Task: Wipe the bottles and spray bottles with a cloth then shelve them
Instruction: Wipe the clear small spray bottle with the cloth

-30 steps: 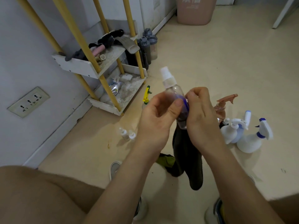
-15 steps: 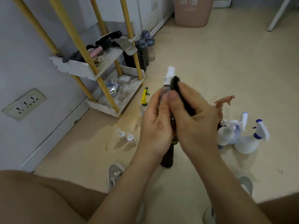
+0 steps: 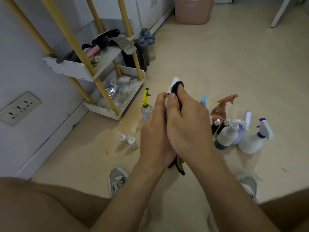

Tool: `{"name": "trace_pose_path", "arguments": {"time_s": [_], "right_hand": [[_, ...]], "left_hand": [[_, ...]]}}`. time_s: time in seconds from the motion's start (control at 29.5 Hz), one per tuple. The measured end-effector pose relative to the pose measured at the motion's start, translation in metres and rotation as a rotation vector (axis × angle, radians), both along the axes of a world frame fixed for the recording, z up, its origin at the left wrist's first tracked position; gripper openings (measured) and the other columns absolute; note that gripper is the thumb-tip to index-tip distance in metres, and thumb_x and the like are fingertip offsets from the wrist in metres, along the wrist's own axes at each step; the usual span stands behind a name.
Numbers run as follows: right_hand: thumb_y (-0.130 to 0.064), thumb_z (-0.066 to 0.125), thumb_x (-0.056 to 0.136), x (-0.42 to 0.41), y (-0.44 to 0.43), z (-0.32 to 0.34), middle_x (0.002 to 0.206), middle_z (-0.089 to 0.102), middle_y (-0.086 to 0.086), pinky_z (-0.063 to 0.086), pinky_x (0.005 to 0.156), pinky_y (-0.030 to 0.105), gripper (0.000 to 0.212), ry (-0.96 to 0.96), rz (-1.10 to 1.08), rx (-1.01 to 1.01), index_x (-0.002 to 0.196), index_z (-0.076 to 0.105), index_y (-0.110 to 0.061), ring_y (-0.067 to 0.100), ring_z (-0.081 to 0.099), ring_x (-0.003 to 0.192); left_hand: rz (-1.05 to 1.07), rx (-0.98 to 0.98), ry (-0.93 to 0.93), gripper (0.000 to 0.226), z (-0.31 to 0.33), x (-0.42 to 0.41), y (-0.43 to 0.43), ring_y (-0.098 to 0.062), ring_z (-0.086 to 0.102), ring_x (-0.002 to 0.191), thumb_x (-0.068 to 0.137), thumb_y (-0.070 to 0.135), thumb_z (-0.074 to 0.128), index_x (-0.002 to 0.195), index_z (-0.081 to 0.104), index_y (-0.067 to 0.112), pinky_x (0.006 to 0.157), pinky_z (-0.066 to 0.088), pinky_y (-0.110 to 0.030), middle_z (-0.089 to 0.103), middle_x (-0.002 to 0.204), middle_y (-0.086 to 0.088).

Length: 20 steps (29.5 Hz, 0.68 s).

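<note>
— While your right grip [image 3: 187, 124] is curled round the black cloth [image 3: 178, 85], pressing it against the white cap, where does the spray bottle [image 3: 173, 82] sit?

— Between your two grips. Your left grip [image 3: 155, 131] is clamped on its body, which is mostly hidden. Long axis: near upright, cap uppermost, leaning slightly away from you. The cloth's tail hangs below your wrists.

— Which way does the shelf [image 3: 102, 110] lie from it?

— Ahead and to your left, well apart, its lower tier the closer one. Your left grip is on the shelf side, so it is probably the one to carry the bottle over; shelving is not yet begun.

— And beyond?

— On the floor [image 3: 217, 56], a yellow-triggered bottle [image 3: 146, 111] stands just past your left grip, and a cluster of spray bottles [image 3: 250, 141] stands to your right.
</note>
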State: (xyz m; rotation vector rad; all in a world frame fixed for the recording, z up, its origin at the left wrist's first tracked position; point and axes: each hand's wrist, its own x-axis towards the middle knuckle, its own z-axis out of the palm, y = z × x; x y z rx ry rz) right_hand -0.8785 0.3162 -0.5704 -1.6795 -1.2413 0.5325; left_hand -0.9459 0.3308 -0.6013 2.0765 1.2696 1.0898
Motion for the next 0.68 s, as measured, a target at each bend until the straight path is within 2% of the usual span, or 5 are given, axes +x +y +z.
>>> {"name": "trace_pose_path", "arguments": {"time_s": [0.1, 0.2, 0.37, 0.51, 0.68], "right_hand": [[-0.031, 0.034, 0.104, 0.003, 0.003, -0.001, 0.083, 0.061, -0.004, 0.037, 0.063, 0.026, 0.029, 0.010, 0.005, -0.003, 0.120, 0.052, -0.015, 0.013, 0.056, 0.073], [-0.031, 0.036, 0.104, -0.005, -0.012, -0.001, 0.093, 0.065, -0.004, 0.044, 0.067, 0.022, 0.036, -0.037, 0.070, -0.007, 0.137, 0.048, -0.026, 0.010, 0.060, 0.079], [-0.025, 0.041, 0.104, 0.016, 0.008, -0.004, 0.078, 0.063, -0.010, 0.042, 0.065, 0.014, 0.029, 0.157, 0.053, 0.029, 0.123, 0.063, -0.025, 0.004, 0.058, 0.072], [-0.025, 0.052, 0.099, 0.035, 0.006, -0.010, 0.116, 0.071, -0.005, 0.053, 0.097, 0.043, 0.027, 0.728, -0.012, 0.085, 0.121, 0.066, -0.026, 0.015, 0.065, 0.110], [-0.006, 0.058, 0.095, 0.036, -0.004, -0.002, 0.095, 0.076, -0.001, 0.059, 0.078, 0.029, 0.020, 0.879, -0.082, 0.258, 0.101, 0.071, -0.020, 0.016, 0.072, 0.093]], "left_hand": [[0.003, -0.071, -0.079, 0.042, -0.006, -0.003, -0.002, 0.010, 0.054, 0.087, 0.096, 0.030, 0.057, 0.135, 0.048, 0.023, 0.075, 0.043, -0.006, 0.054, 0.109, 0.027], [0.011, -0.242, -0.222, 0.045, -0.002, -0.004, 0.011, -0.004, 0.062, 0.078, 0.090, 0.053, 0.037, 0.124, 0.054, 0.028, 0.075, 0.054, -0.043, 0.063, 0.085, 0.016], [-0.078, -0.293, -0.368, 0.028, -0.004, -0.005, 0.004, -0.004, 0.064, 0.079, 0.105, 0.032, 0.038, 0.125, 0.057, 0.032, 0.069, 0.051, -0.027, 0.066, 0.087, 0.012], [-0.135, -0.454, -0.569, 0.030, 0.009, -0.004, 0.006, -0.014, 0.039, 0.052, 0.106, 0.033, 0.033, 0.117, 0.058, 0.024, 0.044, 0.034, -0.022, 0.047, 0.070, -0.007], [-0.139, -0.487, -0.598, 0.030, 0.011, -0.002, 0.004, -0.012, 0.036, 0.050, 0.106, 0.030, 0.031, 0.115, 0.059, 0.036, 0.044, 0.029, -0.026, 0.045, 0.069, -0.003]]}}
